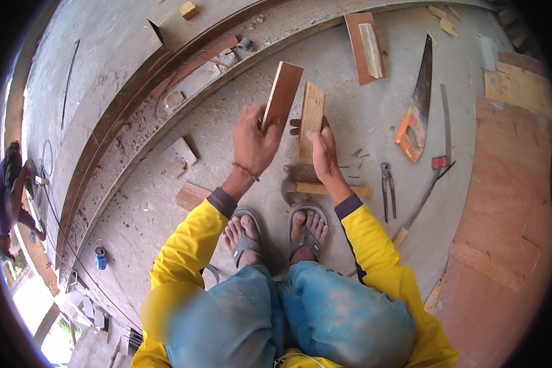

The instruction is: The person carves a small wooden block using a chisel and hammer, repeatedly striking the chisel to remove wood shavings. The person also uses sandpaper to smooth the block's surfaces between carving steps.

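My left hand (256,142) is closed around a short reddish-brown plywood strip (284,92), held tilted with its pale edge facing left. In my right hand (325,150) is a light wooden block (311,116), upright, the thumb pressed on its face and the fingers behind it. The two pieces are close together but apart at their tops. Below the block, on the floor in front of my feet, lies a hammer (334,189) with a grey head and wooden handle. Several loose nails (359,153) are scattered to the right of my right hand.
On the right lie pincers (388,190), an orange-handled handsaw (411,132), a metal strip (446,116) and large plywood sheets (503,202). Ahead is a plywood piece (356,43) with lighter wood on it. A curved ledge (159,132) crosses the left; a can (100,257) and another person (12,196) are beyond.
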The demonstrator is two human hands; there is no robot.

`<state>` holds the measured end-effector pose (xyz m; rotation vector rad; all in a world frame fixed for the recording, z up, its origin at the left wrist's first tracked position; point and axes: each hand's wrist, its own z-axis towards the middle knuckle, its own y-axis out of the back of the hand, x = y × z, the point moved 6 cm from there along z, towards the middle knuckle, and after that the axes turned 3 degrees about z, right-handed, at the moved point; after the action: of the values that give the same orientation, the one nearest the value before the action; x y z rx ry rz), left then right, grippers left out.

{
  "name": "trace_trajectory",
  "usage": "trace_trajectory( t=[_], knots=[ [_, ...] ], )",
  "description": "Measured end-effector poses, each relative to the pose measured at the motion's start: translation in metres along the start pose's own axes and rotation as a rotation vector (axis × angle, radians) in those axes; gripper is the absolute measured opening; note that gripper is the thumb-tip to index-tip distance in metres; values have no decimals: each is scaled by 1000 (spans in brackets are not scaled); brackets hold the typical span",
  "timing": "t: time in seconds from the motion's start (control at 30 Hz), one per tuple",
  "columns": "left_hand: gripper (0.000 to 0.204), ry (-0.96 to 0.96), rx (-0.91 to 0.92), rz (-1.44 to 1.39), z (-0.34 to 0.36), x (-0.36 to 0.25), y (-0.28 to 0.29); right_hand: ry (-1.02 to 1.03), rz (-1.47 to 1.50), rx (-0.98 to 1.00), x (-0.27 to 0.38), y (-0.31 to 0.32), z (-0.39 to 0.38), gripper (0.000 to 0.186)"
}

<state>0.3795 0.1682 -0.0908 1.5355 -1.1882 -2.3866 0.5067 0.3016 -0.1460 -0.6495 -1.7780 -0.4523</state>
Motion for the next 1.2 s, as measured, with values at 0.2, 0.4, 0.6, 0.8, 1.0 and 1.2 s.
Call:
trace_trajectory(
  t=[0.2,0.4,0.6,0.8,1.0,1.2],
  knots=[
    [30,119,-60,-73,1,-10,38,99,-60,-99,21,8,-24,41],
    [37,481,-46,-923,-22,20,24,439,-474,-45,90,-36,-46,48],
    [38,570,41,-1189,-47,16,11,623,-786,-88,97,-77,-57,51],
    [33,450,57,-932,-55,9,20,544,-887,-60,99,-72,-63,50],
    [32,295,173,-570,-44,-23,39,330,-567,116,78,-50,-50,43],
    [35,214,245,-542,-40,-38,37,408,-495,85,84,-42,-51,48]
  ],
)
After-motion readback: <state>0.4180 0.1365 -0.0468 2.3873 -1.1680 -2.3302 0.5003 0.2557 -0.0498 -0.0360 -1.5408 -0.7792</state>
